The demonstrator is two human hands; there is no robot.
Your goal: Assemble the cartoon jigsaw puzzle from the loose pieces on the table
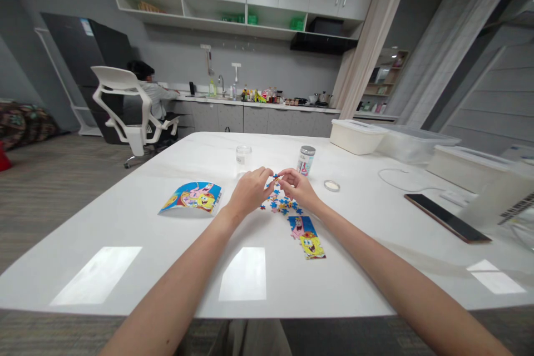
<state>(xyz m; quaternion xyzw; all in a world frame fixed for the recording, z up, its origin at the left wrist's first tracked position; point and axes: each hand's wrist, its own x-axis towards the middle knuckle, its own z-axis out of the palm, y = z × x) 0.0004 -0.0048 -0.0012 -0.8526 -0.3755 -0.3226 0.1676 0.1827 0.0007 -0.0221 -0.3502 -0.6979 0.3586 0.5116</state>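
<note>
Over a loose pile of jigsaw puzzle pieces (283, 204), my left hand (251, 189) and my right hand (298, 187) meet fingertip to fingertip. Both are closed in a pinch around a small puzzle piece (276, 178), mostly covered by the fingers. Nearer to me lies a joined puzzle section (308, 238) with a pink and a yellow cartoon character on blue. A curled picture sheet (192, 198) with the same characters rests to the left. Behind my hands stand a clear jar (243, 157) and a printed can with a grey lid (306, 160).
A round lid (332, 185) lies right of the can. Farther right are a dark tablet-like device (446, 217), a white cable (390, 179) and lidded storage boxes (357, 136). Beyond the white table (167, 267), a person sits by a white office chair (120, 80) near the kitchen counter.
</note>
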